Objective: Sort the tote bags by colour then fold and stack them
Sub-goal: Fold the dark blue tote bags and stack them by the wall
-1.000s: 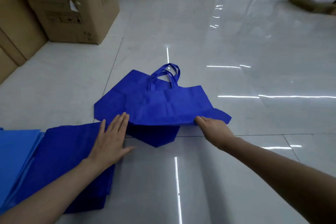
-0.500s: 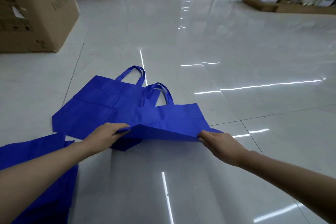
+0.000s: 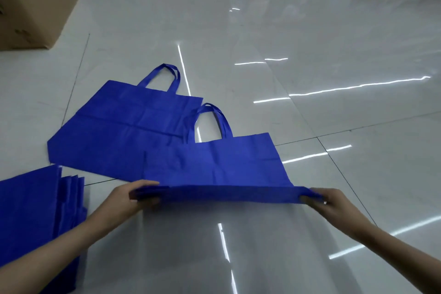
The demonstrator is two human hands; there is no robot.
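Fingers of left hand (image 3: 126, 200) and right hand (image 3: 327, 203) pinching near corners of blue tote bag (image 3: 214, 162), edge lifted; fingertips hidden under fabric. Beyond fingers, 2nd tote bag (image 3: 114, 131) flat, partly covered. Left of fingers, folded stack (image 3: 31, 203), cut off by frame.

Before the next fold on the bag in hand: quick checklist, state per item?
1. Left hand grips the front bag at its near left corner: ok.
2. Right hand grips the near right corner: ok.
3. Near edge stretched straight between the hands: ok.
4. Handles lie flat, pointing away: ok.
5. Front bag free of the rear bag: not ok, its far left part overlaps it.
6. Layers at the gripped edge aligned: cannot tell.
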